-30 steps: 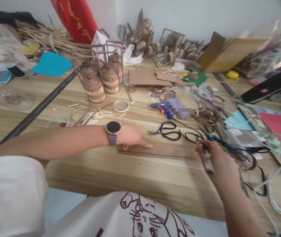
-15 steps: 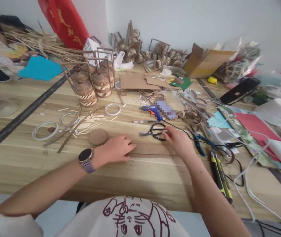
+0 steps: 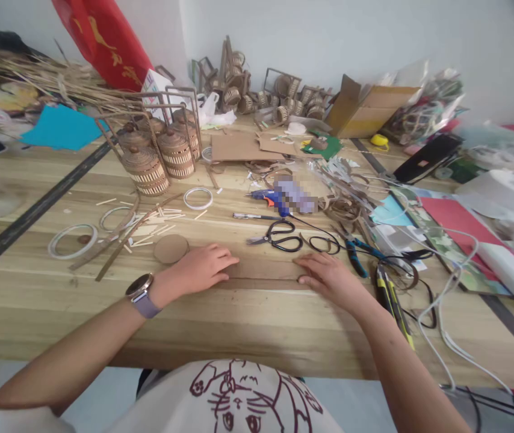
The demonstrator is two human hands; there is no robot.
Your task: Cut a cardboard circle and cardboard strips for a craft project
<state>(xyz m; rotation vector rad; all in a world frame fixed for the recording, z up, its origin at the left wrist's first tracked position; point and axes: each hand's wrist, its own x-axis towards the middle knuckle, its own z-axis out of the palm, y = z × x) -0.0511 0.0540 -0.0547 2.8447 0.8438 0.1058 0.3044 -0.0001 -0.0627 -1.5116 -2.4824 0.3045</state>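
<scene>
Where fingers (image 3: 229,261) rest, flat brown strip (image 3: 263,270), straight-edged

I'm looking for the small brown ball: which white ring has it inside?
The leftmost white ring, lowest in view: the brown ball lies within it, while the other white rings show none.

Strip (image 3: 266,270) on surface (image 3: 239,337), between left hand (image 3: 200,269) and right hand (image 3: 329,278).
Scissors (image 3: 269,239) behind strip, glue gun (image 3: 279,200) behind scissors; disc (image 3: 170,249) just behind left hand; pliers (image 3: 355,260) right of right hand; lidded baskets (image 3: 146,172) back-left, cardboard box (image 3: 374,113) back-right.
</scene>
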